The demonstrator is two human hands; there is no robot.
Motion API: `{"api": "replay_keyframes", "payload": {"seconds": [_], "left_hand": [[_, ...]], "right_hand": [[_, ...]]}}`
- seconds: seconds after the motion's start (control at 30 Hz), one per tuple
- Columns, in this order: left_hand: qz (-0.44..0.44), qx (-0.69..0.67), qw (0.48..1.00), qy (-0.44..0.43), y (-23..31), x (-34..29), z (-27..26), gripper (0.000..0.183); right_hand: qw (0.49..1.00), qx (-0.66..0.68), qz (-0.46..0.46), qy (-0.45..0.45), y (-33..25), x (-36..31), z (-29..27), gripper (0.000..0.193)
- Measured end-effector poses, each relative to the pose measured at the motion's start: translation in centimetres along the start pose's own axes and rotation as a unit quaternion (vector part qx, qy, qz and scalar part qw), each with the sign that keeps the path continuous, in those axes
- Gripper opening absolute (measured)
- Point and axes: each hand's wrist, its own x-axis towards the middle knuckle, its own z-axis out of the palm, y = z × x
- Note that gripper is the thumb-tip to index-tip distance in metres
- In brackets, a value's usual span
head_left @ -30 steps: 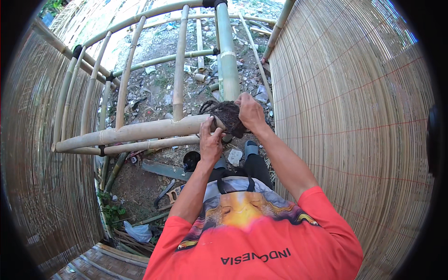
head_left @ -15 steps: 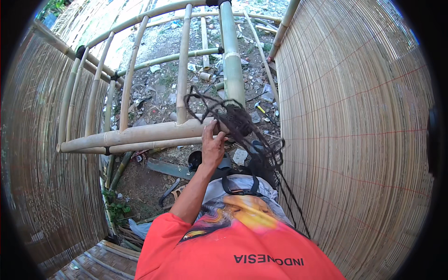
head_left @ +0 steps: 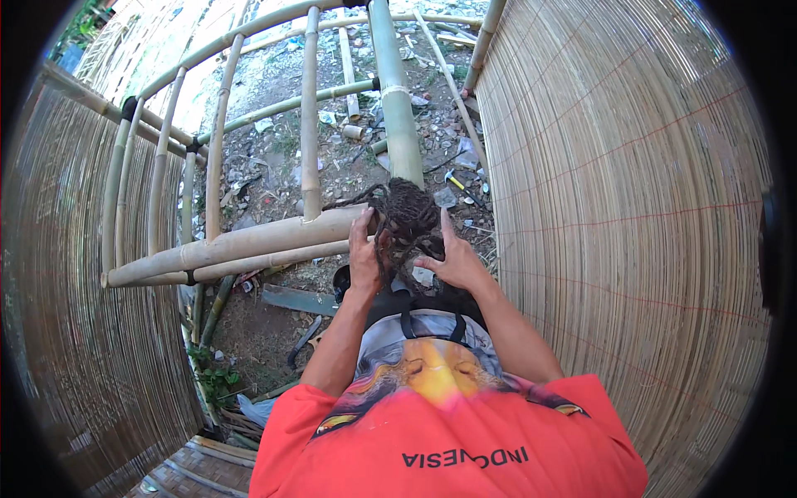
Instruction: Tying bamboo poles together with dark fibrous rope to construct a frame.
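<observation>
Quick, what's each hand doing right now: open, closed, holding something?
Left hand: against the pale, round bamboo rail's end; whether it grips cannot be told.
Right hand: open, beside the dark, coiled fibre rope.

Shirt: bright coral red (head_left: 448, 427)
Sleeves: short, the same red, loose around the upper arms (head_left: 292, 405)
Print: large and multicoloured, yellow and orange in the middle, purple and dark at the sides, greyish white toward the hem (head_left: 440, 365)
Lettering: one dark row across the chest (head_left: 465, 458)
Straps: two, black, near the waist (head_left: 406, 324)
Trousers: dark, mostly hidden (head_left: 383, 310)
Fingers: bare (head_left: 359, 232)
</observation>
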Motion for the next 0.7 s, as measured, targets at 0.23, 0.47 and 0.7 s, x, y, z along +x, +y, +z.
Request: {"api": "replay_keyframes", "payload": {"seconds": [0.23,0.47,0.7], "left_hand": [[-0.01,0.065,0.998,-0.006,-0.2,-0.7,0.6,0.021],[0.004,0.057,0.998,-0.01,0.2,0.3,0.5,0.013],[-0.013,0.072,0.997,-0.018,1.7,0.0,2.1,0.015]], "right_hand": [[0.932,0.013,0.332,0.147,7.1,-14.2,-9.3,0.036],[0.721,-0.321,0.613,0.031,14.6,-31.5,-11.3,0.025],[0.977,0.198,-0.037,0.066,5.7,-1.2,4.0,0.06]]}}
